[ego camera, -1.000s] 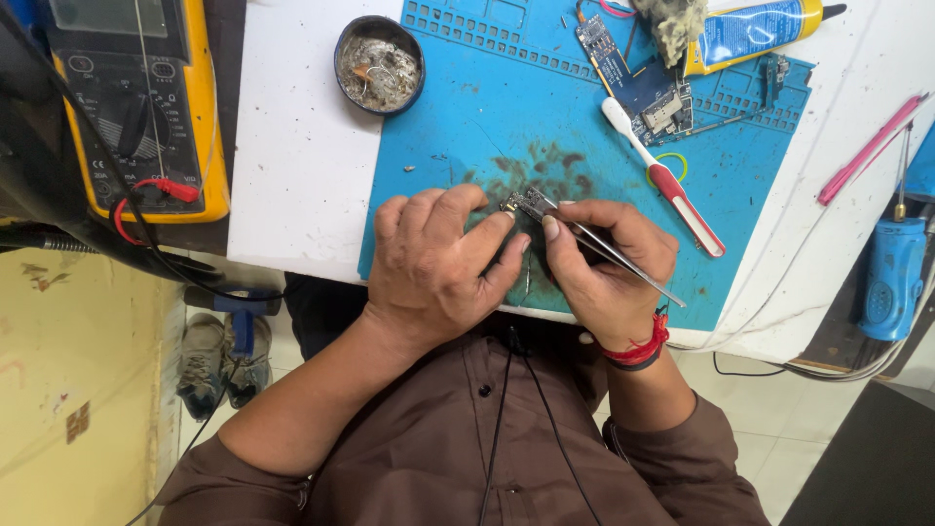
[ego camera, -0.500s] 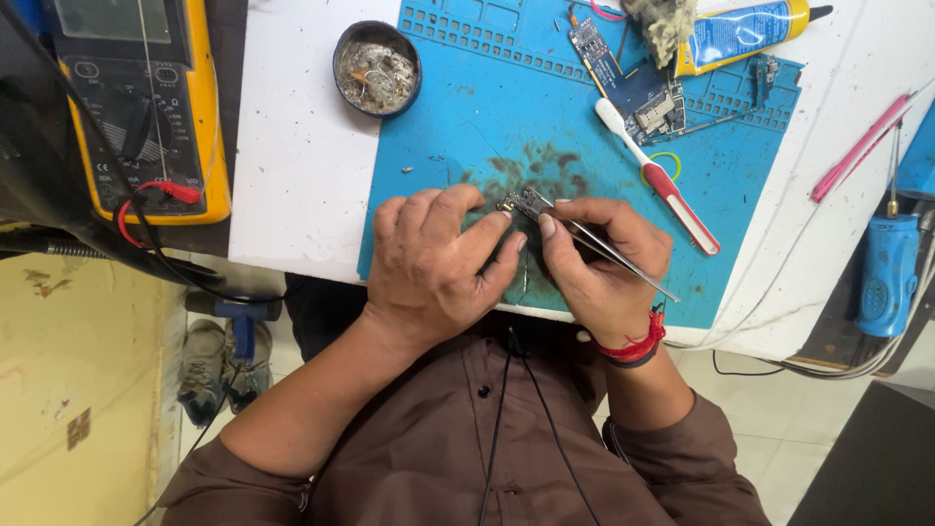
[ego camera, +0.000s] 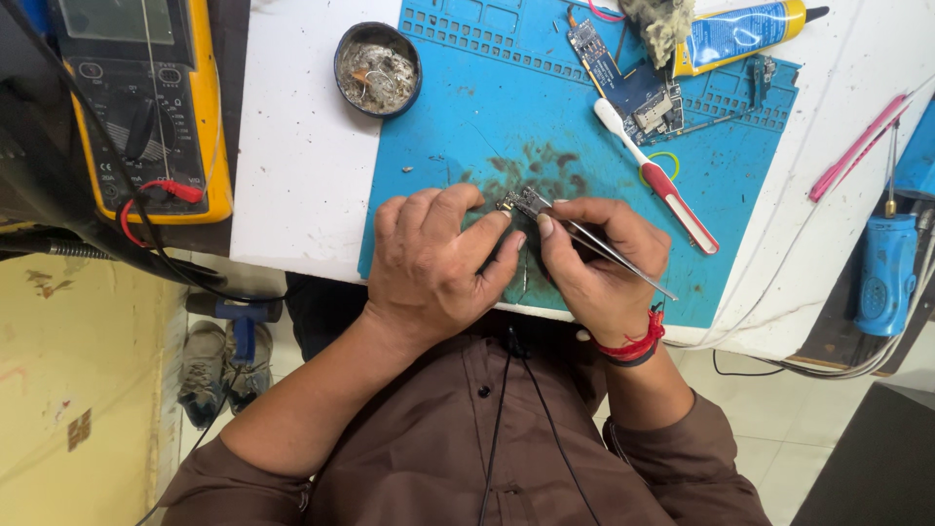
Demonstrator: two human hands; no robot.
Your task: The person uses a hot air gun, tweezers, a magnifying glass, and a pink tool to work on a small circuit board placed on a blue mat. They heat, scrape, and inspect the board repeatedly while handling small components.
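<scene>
A small metal electronic part [ego camera: 527,202] sits at the near edge of the blue repair mat [ego camera: 467,117], pinched at the tips of metal tweezers [ego camera: 609,250]. The right hand [ego camera: 604,268] is closed around those tweezers, thumb and fingers squeezing them. The left hand [ego camera: 433,263] is curled, fingertips pressing beside the part. Farther up the mat lie a red-and-white toothbrush [ego camera: 657,175] and a circuit board [ego camera: 623,83]; a dark round dish [ego camera: 377,68] and a yellow multimeter [ego camera: 146,107] stand off to the side of the white table [ego camera: 292,166]

Electronics repair bench, multimeter [ego camera: 146,107], blue mat [ego camera: 467,136]
</scene>
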